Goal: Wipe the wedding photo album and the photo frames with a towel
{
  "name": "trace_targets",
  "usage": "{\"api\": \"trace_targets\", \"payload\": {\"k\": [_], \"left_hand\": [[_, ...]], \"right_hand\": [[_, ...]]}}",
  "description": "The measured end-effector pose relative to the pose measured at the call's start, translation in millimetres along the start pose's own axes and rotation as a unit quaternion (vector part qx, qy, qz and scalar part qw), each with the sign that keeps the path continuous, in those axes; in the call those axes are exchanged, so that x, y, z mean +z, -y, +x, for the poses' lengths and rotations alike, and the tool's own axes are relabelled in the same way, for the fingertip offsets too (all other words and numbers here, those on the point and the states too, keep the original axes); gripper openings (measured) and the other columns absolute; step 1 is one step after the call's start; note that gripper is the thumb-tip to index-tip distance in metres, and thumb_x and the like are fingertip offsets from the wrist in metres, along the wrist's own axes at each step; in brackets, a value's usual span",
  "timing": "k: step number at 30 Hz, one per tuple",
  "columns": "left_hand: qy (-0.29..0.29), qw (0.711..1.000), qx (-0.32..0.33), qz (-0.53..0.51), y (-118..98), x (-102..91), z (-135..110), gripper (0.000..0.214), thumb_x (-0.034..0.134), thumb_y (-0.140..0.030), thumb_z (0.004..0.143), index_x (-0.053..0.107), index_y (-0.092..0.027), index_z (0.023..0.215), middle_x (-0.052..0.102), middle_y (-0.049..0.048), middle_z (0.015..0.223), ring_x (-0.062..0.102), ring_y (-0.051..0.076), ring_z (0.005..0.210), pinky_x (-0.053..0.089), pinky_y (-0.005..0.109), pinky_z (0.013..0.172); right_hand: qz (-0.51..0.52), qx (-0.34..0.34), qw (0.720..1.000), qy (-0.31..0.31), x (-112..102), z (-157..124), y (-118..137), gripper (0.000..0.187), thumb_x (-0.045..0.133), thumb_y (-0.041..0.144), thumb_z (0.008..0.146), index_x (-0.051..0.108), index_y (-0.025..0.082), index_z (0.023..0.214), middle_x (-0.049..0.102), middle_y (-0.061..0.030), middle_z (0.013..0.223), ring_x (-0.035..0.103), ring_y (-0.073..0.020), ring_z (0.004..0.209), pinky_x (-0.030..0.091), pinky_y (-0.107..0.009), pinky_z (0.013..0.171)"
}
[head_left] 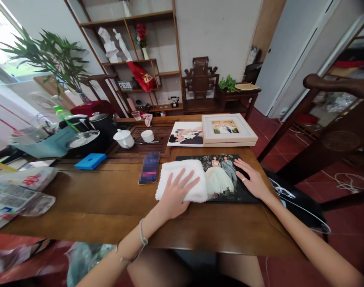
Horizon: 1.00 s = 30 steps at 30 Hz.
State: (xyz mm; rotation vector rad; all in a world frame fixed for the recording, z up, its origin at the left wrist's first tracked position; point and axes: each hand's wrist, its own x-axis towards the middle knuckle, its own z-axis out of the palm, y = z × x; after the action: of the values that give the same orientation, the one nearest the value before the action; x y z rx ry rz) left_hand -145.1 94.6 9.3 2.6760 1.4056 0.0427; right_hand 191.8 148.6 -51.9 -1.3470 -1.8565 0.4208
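Observation:
A dark wedding photo print (226, 179) lies flat near the front of the wooden table (110, 207). A folded white towel (182, 177) covers its left part. My left hand (176, 193) rests flat on the towel, fingers spread, holding nothing. My right hand (250, 179) lies flat on the print's right edge, fingers stretched out, a ring on one finger. A phone (149, 168) lies just left of the towel.
Behind the print are a framed photo stack (228, 129) and another photo print (186, 134). A tea tray holds a white teapot (124, 138) and cup (147, 136). A blue box (90, 161), kettles and plastic bags crowd the left. A wooden chair (334, 131) stands at right.

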Motion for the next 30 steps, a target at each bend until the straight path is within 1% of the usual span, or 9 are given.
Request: {"api": "trace_targets", "payload": {"k": [5,8,11,17,20,22,25,28,30], "left_hand": [[-0.009,0.999,-0.039,0.02,31,-4.7,52,0.083,0.051,-0.017,0.08,0.021,-0.031,0.156,0.012,-0.0007,0.165,0.005,0.034,0.151,0.013,0.066,0.115],[-0.024,0.999,-0.035,0.024,39,-3.6,60,0.08,0.05,-0.018,0.083,0.021,-0.03,0.156,0.013,0.0007,0.165,0.004,0.034,0.151,0.012,0.065,0.116],[-0.023,0.999,-0.02,0.025,29,0.3,43,0.085,0.05,-0.013,0.078,0.022,-0.03,0.156,0.013,0.0002,0.165,0.003,0.033,0.151,0.011,0.063,0.117],[-0.013,0.999,0.033,0.02,-25,9.7,-28,0.102,0.055,-0.011,0.068,0.012,-0.03,0.158,0.004,0.0002,0.166,-0.006,0.036,0.151,0.0,0.065,0.117],[0.0,0.998,0.061,0.011,-31,9.3,-34,0.104,0.056,-0.013,0.067,0.01,-0.032,0.158,0.005,-0.0009,0.165,-0.005,0.036,0.151,-0.002,0.064,0.117],[0.003,0.999,0.051,0.007,-21,6.3,-18,0.1,0.055,-0.013,0.068,0.014,-0.033,0.157,0.008,-0.0017,0.165,-0.001,0.034,0.151,0.001,0.063,0.118],[-0.006,1.0,0.017,0.006,8,-0.4,25,0.089,0.053,-0.014,0.074,0.023,-0.032,0.156,0.015,-0.001,0.164,0.005,0.033,0.151,0.009,0.062,0.117],[-0.02,1.0,-0.005,0.012,34,-7.4,69,0.081,0.052,-0.018,0.08,0.025,-0.031,0.155,0.018,-0.0003,0.164,0.008,0.032,0.151,0.012,0.062,0.117],[-0.025,0.999,-0.023,0.014,44,-10.8,87,0.076,0.051,-0.019,0.084,0.025,-0.031,0.155,0.02,-0.0002,0.163,0.011,0.032,0.151,0.013,0.061,0.117]], "right_hand": [[-0.013,-0.002,1.0,0.009,-1,0,0,0.041,0.05,0.039,0.095,0.062,0.021,0.129,0.057,-0.0123,0.143,0.045,-0.0267,0.14,0.032,-0.053,0.119],[-0.014,-0.002,1.0,0.007,-2,0,1,0.041,0.05,0.039,0.094,0.062,0.022,0.129,0.056,-0.0116,0.143,0.045,-0.0269,0.139,0.031,-0.053,0.119],[-0.008,-0.001,1.0,0.003,-1,-1,3,0.04,0.051,0.039,0.094,0.063,0.023,0.129,0.057,-0.0104,0.143,0.046,-0.0275,0.139,0.032,-0.054,0.119],[-0.002,0.003,1.0,-0.004,0,-2,5,0.039,0.051,0.039,0.094,0.063,0.026,0.129,0.058,-0.009,0.142,0.047,-0.0276,0.138,0.032,-0.055,0.118],[0.001,0.007,1.0,-0.002,0,-2,5,0.039,0.051,0.04,0.094,0.063,0.026,0.129,0.058,-0.0091,0.142,0.047,-0.0282,0.138,0.033,-0.056,0.118],[0.002,0.008,1.0,0.0,-1,-2,6,0.039,0.051,0.04,0.094,0.063,0.026,0.129,0.058,-0.0088,0.142,0.046,-0.0284,0.138,0.032,-0.055,0.118],[0.002,0.007,1.0,0.001,-2,-2,6,0.039,0.052,0.04,0.094,0.063,0.027,0.129,0.058,-0.0078,0.142,0.046,-0.0279,0.139,0.031,-0.055,0.119],[-0.001,0.008,1.0,0.006,-3,-2,4,0.04,0.052,0.041,0.094,0.063,0.026,0.129,0.057,-0.0088,0.142,0.046,-0.0275,0.139,0.031,-0.054,0.119],[0.0,0.009,1.0,0.008,-3,-2,3,0.04,0.052,0.04,0.094,0.063,0.025,0.129,0.057,-0.0092,0.143,0.046,-0.0272,0.139,0.031,-0.054,0.119]]}}
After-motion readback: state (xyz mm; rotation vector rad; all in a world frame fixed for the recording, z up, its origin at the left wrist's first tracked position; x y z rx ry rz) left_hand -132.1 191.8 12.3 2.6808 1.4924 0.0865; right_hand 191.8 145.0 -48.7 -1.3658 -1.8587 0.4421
